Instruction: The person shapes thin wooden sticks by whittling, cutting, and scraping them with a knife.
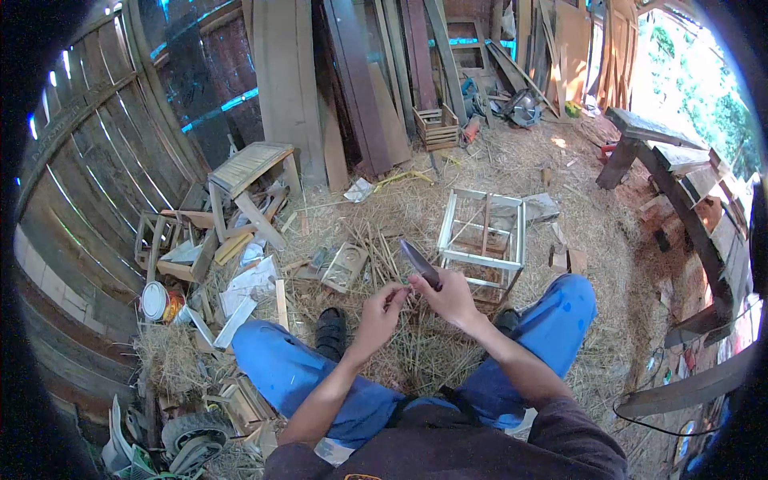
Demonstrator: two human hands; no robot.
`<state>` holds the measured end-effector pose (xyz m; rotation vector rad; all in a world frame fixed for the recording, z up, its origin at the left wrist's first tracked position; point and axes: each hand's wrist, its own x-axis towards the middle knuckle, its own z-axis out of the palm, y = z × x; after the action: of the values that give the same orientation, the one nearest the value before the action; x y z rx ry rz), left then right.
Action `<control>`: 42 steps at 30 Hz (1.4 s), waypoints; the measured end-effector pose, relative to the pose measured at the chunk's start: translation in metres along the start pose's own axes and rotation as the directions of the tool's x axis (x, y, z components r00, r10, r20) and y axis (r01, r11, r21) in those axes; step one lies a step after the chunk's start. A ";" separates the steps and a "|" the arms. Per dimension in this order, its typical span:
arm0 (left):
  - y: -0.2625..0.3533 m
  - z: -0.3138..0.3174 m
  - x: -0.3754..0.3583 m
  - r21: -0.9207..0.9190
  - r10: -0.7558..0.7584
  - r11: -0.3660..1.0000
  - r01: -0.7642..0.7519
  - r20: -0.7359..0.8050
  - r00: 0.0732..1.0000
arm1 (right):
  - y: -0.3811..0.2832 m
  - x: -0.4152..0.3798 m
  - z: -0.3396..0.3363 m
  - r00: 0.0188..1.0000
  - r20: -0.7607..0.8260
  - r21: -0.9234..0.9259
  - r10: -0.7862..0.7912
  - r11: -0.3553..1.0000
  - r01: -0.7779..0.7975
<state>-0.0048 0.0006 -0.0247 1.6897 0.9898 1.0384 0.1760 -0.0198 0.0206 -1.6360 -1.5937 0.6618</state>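
Note:
My right hand (450, 299) is closed around the handle of a knife (417, 259), whose broad dark blade points up and away from me. Close beside it, my left hand (382, 310) is closed in a pinch; what lies between its fingertips is too small to make out. Both hands meet between my knees, above straw and shavings. Just beyond them, a pile of thin sticks (373, 250) lies on the floor. Left of that pile is a carved wooden block (345, 267).
A white wooden frame (483, 254) stands ahead of my right knee. On the left are a small wooden table (250, 166), a paint can (162, 302) and scrap wood. Tall boards (364, 88) lean at the back, near a slatted crate (437, 128). A heavy bench (680, 184) edges the right.

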 end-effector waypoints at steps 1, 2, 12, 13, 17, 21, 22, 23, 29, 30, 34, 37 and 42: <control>0.002 0.000 -0.001 -0.001 -0.036 0.999 0.036 0.024 0.999 | 0.000 0.000 -0.003 1.000 0.005 -0.008 -0.005 1.000 0.005; 0.005 -0.002 -0.001 -0.001 -0.070 0.998 0.070 0.046 0.996 | -0.001 0.002 -0.005 1.000 0.008 -0.016 -0.012 1.000 0.012; 0.013 -0.001 0.002 0.142 -0.001 0.990 0.004 -0.023 1.000 | 0.015 0.014 0.001 0.993 -0.103 -0.041 -0.049 0.998 0.045; 0.011 0.000 0.002 0.121 0.020 0.993 -0.016 -0.034 0.999 | 0.015 0.013 0.002 0.990 -0.123 -0.010 -0.068 0.998 0.068; -0.007 0.001 0.005 0.088 0.004 0.996 -0.004 -0.010 1.000 | 0.013 0.010 0.007 0.960 -0.221 -0.128 -0.170 0.981 0.144; 0.011 0.002 0.004 0.128 -0.094 0.987 0.094 -0.007 0.996 | 0.028 0.010 0.021 0.921 -0.267 -0.169 -0.284 0.955 0.246; 0.013 0.001 0.005 0.132 -0.046 0.990 0.050 -0.039 0.998 | 0.018 0.011 0.012 0.947 -0.245 -0.089 -0.210 0.977 0.193; 0.014 0.000 0.004 0.138 -0.001 0.990 0.011 -0.069 0.998 | 0.012 0.013 0.007 0.968 -0.214 -0.007 -0.132 0.991 0.133; 0.007 -0.006 0.002 0.102 0.054 0.994 -0.045 -0.080 0.995 | 0.034 0.028 -0.019 0.958 -0.287 0.144 -0.014 0.988 0.058; 0.008 -0.007 0.002 0.119 0.031 0.993 -0.024 -0.061 0.998 | 0.033 0.029 -0.022 0.956 -0.292 0.189 0.013 0.981 0.044; 0.012 0.000 0.001 0.131 0.080 0.989 -0.070 -0.074 0.994 | 0.026 0.007 0.027 0.978 -0.204 0.173 -0.032 0.983 0.068; 0.010 -0.004 0.001 0.061 0.026 0.998 -0.023 -0.059 0.998 | 0.033 0.027 0.009 0.978 -0.205 0.120 -0.036 0.991 0.061; 0.016 0.002 0.005 0.125 0.053 0.991 -0.044 -0.068 0.996 | 0.030 0.012 0.020 0.991 -0.126 0.177 0.046 0.984 -0.023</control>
<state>0.0016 0.0001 -0.0093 1.7954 1.0824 1.0946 0.1789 -0.0035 -0.0136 -1.5471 -1.3771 0.6796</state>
